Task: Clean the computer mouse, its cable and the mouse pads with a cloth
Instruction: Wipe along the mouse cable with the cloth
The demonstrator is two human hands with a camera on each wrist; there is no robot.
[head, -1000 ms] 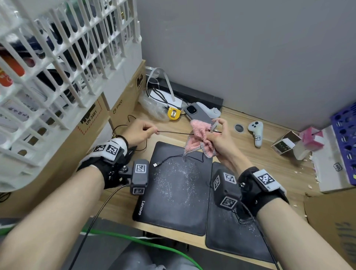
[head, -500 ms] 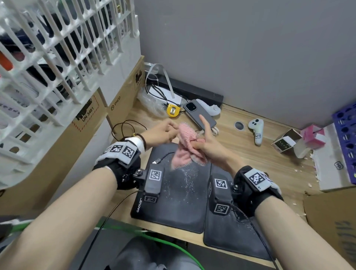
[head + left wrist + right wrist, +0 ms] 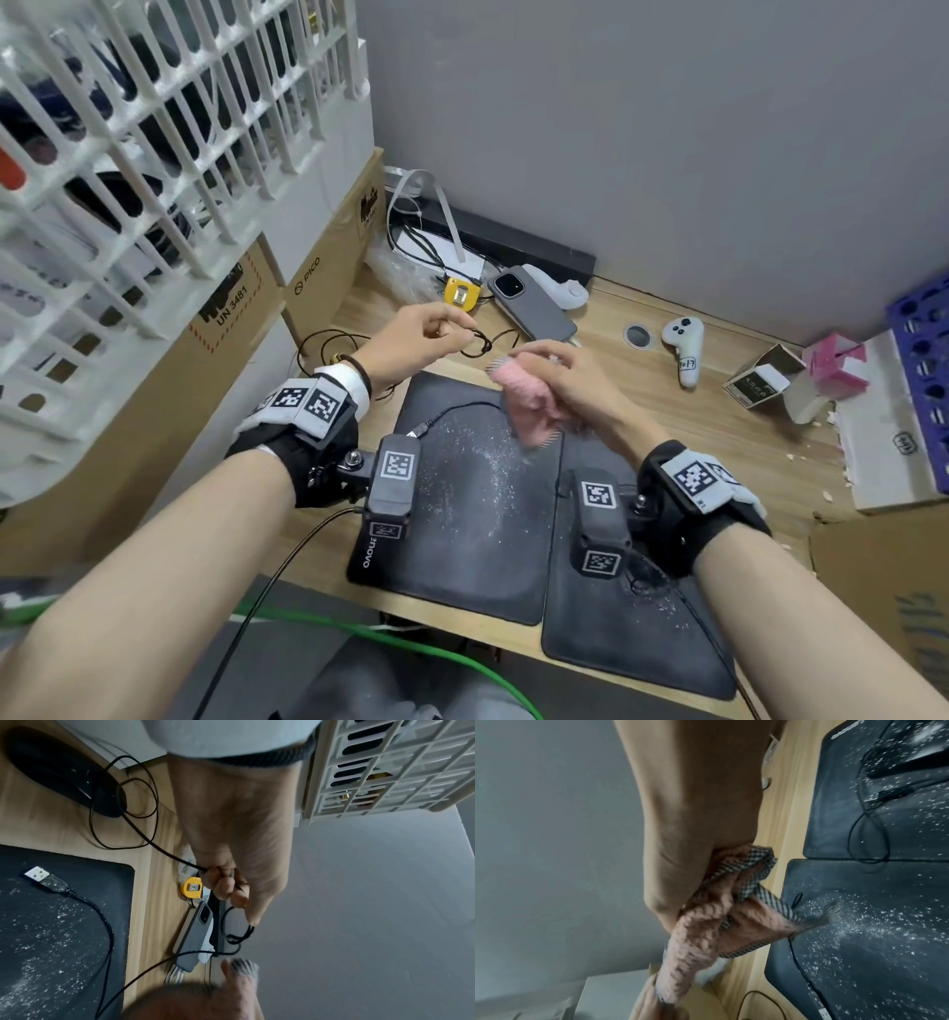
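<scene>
My left hand [image 3: 452,329] is raised over the desk's back left, pinching the thin black mouse cable [image 3: 482,345] where it forms a small loop. The left wrist view shows the fingers [image 3: 226,886] curled round the cable [image 3: 154,843], which runs back to the black mouse [image 3: 64,772] on the desk. The USB plug [image 3: 418,429] lies on the left black mouse pad [image 3: 462,539], which is speckled with white dust. My right hand [image 3: 554,375] grips a bunched pink cloth [image 3: 529,411] above both pads. The right pad [image 3: 616,632] is dusty too. The cloth [image 3: 706,927] has a checked edge.
A grey phone [image 3: 534,308], a yellow tape measure [image 3: 461,297] and white controllers [image 3: 683,349] lie at the back of the desk. Cardboard boxes [image 3: 226,329] and a white crate [image 3: 128,154] stand on the left. A pink box [image 3: 834,365] and a blue rack [image 3: 924,370] are at the right.
The cable was stretched between both hands, then the hands met. Now they have parted: the left hand holds a looped bit of cable higher up, the right has drawn the cloth back.
</scene>
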